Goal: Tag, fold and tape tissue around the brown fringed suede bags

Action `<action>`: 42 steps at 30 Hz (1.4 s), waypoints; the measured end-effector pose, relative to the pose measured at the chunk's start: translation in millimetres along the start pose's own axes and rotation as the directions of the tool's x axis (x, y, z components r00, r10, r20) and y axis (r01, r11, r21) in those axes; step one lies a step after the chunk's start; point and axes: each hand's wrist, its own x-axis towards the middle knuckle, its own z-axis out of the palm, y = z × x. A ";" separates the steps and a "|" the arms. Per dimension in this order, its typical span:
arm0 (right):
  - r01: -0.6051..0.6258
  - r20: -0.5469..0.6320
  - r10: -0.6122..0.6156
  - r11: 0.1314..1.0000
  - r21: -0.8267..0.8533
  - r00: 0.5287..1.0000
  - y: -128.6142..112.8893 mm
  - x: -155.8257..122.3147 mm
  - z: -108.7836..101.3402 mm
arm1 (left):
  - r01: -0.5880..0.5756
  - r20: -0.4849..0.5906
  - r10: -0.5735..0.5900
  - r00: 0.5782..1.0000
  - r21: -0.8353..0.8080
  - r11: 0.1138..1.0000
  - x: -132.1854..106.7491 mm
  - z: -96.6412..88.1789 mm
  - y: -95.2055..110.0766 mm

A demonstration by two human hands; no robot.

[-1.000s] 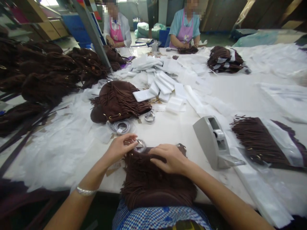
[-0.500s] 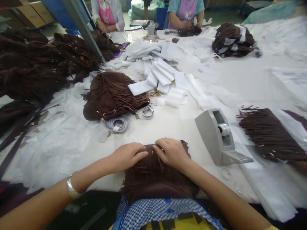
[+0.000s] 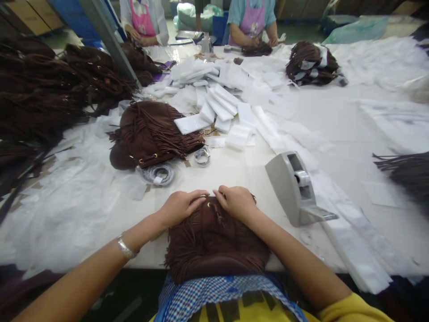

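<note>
A dark brown fringed drawstring bag (image 3: 217,241) lies in front of me at the table's near edge, its base toward my body. My left hand (image 3: 182,206) grips the left part of its far top edge, thumb on the near side and fingers over the rim. On the right part of that edge my right hand (image 3: 236,202) pinches the rim, its fingertips close to those of the left. A gold eyelet and a short tasselled cord show just below the hands. The fingers' undersides are hidden.
A grey tape dispenser (image 3: 295,188) stands to the right, beside long white strips (image 3: 355,250). Another brown fringed bag (image 3: 154,134) and coiled cords (image 3: 159,174) lie ahead left, near folded white packets (image 3: 221,100). Brown bags (image 3: 40,89) pile up far left. Two people work across the table.
The brown fringed piece at the right has moved farther right, partly out of view. My hands have shifted slightly along the bag's top edge, uncovering more of its eyelet and cord.
</note>
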 end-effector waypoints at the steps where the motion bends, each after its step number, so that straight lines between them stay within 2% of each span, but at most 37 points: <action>1: -0.002 -0.013 0.002 1.000 -0.009 1.000 0.3 2.4 -4.5 | -0.020 -0.040 0.022 0.999 0.056 0.998 2.5 -4.5 3.2; 5: -0.058 -0.139 0.055 0.998 -0.019 0.989 6.1 16.5 -16.9 | -0.015 -0.197 0.076 0.977 0.296 0.955 19.2 -15.8 3.7; 7: -0.045 -0.116 0.041 0.999 -0.026 0.992 10.1 26.1 -14.8 | 0.026 -0.204 0.045 0.978 0.334 0.942 27.0 -10.5 -4.9; 10: 0.044 -0.056 -0.043 0.999 0.027 0.998 13.3 36.2 -7.1 | 0.049 -0.184 0.010 0.983 0.312 0.949 32.2 3.9 -18.1; 12: 0.161 -0.116 -0.146 0.978 0.131 0.982 12.1 33.5 -6.2 | 0.040 -0.199 0.023 0.980 0.311 0.949 31.8 8.8 -20.2; 14: 0.276 -0.245 -0.211 0.922 0.272 0.946 8.7 18.7 -11.7 | 0.040 -0.248 0.045 0.968 0.328 0.944 29.2 6.5 -14.8; 16: 0.317 -0.378 -0.155 0.853 0.415 0.913 5.0 -9.1 -21.9 | 0.034 -0.335 0.087 0.938 0.341 0.939 22.2 -1.5 -2.7; 18: 0.306 -0.467 -0.041 0.805 0.508 0.883 3.8 -46.5 -32.9 | 0.036 -0.455 0.113 0.883 0.308 0.951 6.4 -10.7 13.7; 20: 0.281 -0.495 0.021 0.801 0.528 0.869 6.3 -86.5 -40.1 | 0.055 -0.575 0.073 0.815 0.202 0.978 -21.5 -15.0 31.6; 22: 0.233 -0.469 0.039 0.830 0.506 0.882 11.8 -121.5 -40.7 | 0.089 -0.655 -0.030 0.755 0.057 0.994 -60.0 -9.3 47.1; 23: 0.204 -0.442 0.042 0.845 0.494 0.896 14.9 -135.4 -38.4 | 0.107 -0.664 -0.082 0.743 -0.003 0.994 -81.2 -1.9 52.8; 26: 0.132 -0.333 0.055 0.848 0.513 0.941 23.0 -159.7 -24.6 | 0.241 -0.614 -0.297 0.732 -0.174 0.955 -138.0 33.9 58.9; 29: 0.037 -0.260 0.123 0.844 0.534 0.958 25.8 -164.9 -8.3 | 0.317 -0.520 -0.480 0.706 -0.374 0.871 -165.3 71.7 52.3; 32: -0.070 -0.235 0.222 0.850 0.522 0.946 25.2 -164.1 6.0 | 0.250 -0.485 -0.527 0.698 -0.524 0.814 -161.7 91.7 44.4; 35: -0.097 -0.172 0.262 0.768 0.633 0.950 24.8 -162.9 19.0 | 0.181 -0.500 -0.519 0.693 -0.577 0.797 -145.3 95.1 43.3; 39: -0.067 -0.146 0.286 0.619 0.783 0.947 22.3 -159.9 29.5 | 0.240 -0.540 -0.523 0.659 -0.509 0.827 -131.1 94.3 48.1; 42: -0.039 -0.170 0.314 0.563 0.826 0.934 16.4 -158.1 30.4 | 0.269 -0.572 -0.498 0.651 -0.440 0.857 -129.7 95.7 48.3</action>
